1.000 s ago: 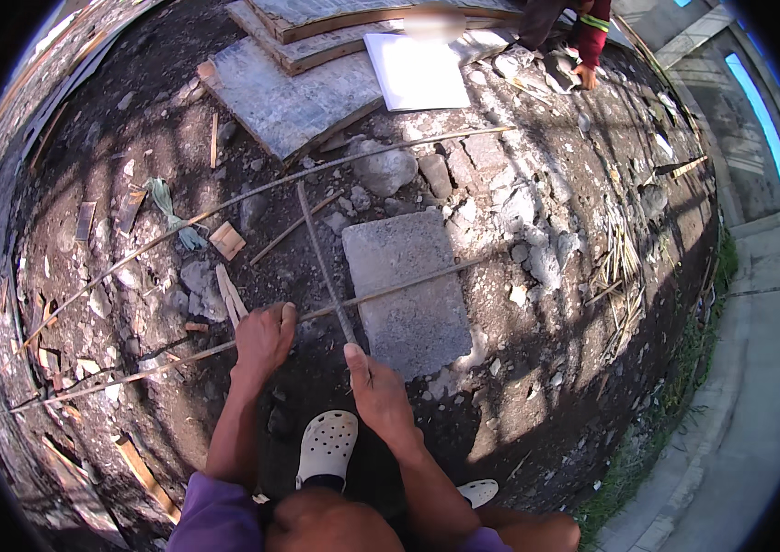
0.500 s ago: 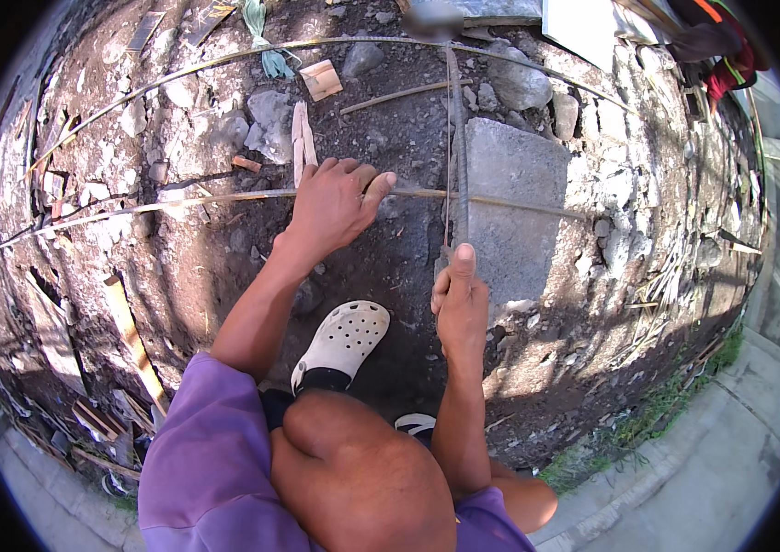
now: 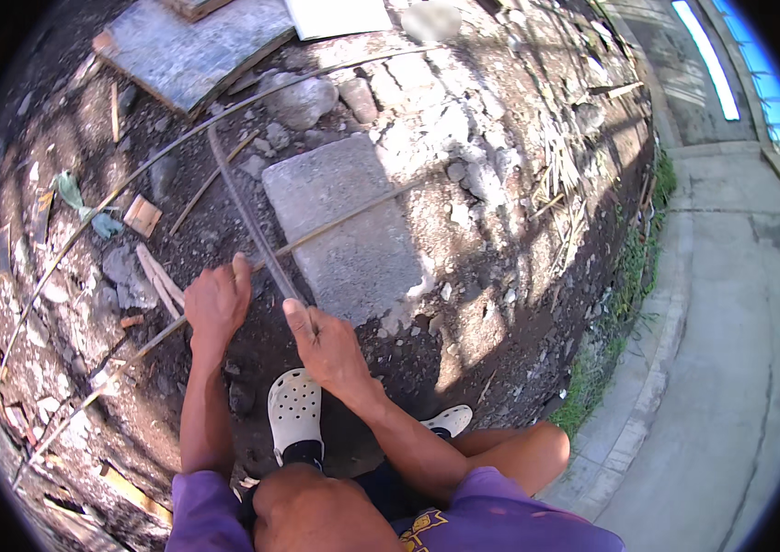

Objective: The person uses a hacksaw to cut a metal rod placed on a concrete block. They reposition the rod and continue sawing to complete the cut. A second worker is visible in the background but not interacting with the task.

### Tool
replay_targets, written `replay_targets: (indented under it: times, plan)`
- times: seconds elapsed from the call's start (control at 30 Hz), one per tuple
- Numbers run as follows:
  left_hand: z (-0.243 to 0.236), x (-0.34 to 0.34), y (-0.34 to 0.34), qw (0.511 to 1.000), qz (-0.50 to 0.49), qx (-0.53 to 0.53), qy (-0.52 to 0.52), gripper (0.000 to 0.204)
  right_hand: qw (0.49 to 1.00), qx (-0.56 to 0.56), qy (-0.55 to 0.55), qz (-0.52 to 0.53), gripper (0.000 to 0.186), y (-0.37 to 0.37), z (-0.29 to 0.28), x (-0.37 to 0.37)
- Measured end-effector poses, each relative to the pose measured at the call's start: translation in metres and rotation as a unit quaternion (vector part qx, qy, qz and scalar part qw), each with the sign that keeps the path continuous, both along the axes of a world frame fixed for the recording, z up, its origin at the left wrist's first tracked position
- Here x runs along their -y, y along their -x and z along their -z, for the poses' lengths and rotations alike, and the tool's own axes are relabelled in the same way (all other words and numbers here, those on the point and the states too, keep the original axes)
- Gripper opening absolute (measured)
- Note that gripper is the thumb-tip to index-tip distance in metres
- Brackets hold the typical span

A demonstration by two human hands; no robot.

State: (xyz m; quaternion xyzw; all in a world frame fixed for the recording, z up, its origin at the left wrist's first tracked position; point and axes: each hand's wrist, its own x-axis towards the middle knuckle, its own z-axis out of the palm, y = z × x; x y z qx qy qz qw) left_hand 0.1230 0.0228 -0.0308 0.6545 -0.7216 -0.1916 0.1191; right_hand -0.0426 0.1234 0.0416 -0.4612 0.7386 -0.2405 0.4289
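Observation:
My left hand is closed around a long thin pole, which looks like bamboo and lies across the ground and over a flat concrete slab. In my right hand is the handle end of a bow saw. Its grey frame slants away to the upper left and crosses the pole just right of my left hand. The thin blade is hard to make out now. The fingers of my right hand wrap the handle, thumb on top.
Another long pole lies farther off. Beyond it is a broad board. Small wood pieces, split sticks, a green cloth strip and rocks litter the soil. A concrete path runs along the right.
The view has swung to the right, so the slab and poles appear turned and shifted left. My hands are closer together, both still on pole and saw. The other person is out of view.

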Motion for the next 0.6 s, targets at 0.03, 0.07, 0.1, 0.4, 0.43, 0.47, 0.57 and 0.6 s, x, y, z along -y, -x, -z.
replay_targets:
  times: [0.03, 0.07, 0.1, 0.4, 0.43, 0.47, 0.57, 0.6]
  plan:
    - [-0.001, -0.002, 0.0, 1.0, -0.007, 0.015, -0.002, 0.05, 1.0, -0.001, -0.013, -0.008, 0.068, 0.001, -0.001, -0.001]
    - [-0.001, -0.002, 0.002, 1.0, -0.012, 0.018, 0.009, 0.051, 1.0, 0.004, 0.001, 0.002, 0.071, 0.002, -0.001, -0.002]
    - [-0.001, -0.003, 0.001, 0.999, 0.004, 0.034, 0.027, 0.052, 1.0, 0.006, 0.016, 0.008, 0.073, 0.002, -0.001, -0.003]
    - [-0.002, -0.002, -0.004, 0.999, 0.052, -0.001, 0.004, 0.056, 0.999, 0.022, 0.015, 0.023, 0.082, 0.002, 0.003, -0.006]
    - [-0.005, -0.001, -0.003, 0.999, 0.037, -0.004, -0.019, 0.056, 1.0, 0.013, 0.004, 0.019, 0.082, 0.003, 0.004, -0.006]
    - [-0.009, -0.001, -0.002, 0.999, 0.025, -0.011, -0.033, 0.056, 1.0, 0.009, 0.018, 0.016, 0.082, 0.003, 0.004, -0.005]
    - [-0.021, -0.002, 0.002, 0.999, 0.009, -0.001, -0.053, 0.056, 0.999, 0.027, 0.02, 0.031, 0.083, 0.003, 0.005, -0.005]
    - [-0.023, -0.002, 0.003, 0.999, 0.005, 0.007, -0.051, 0.056, 0.999, 0.022, 0.017, 0.029, 0.082, 0.004, 0.005, -0.005]
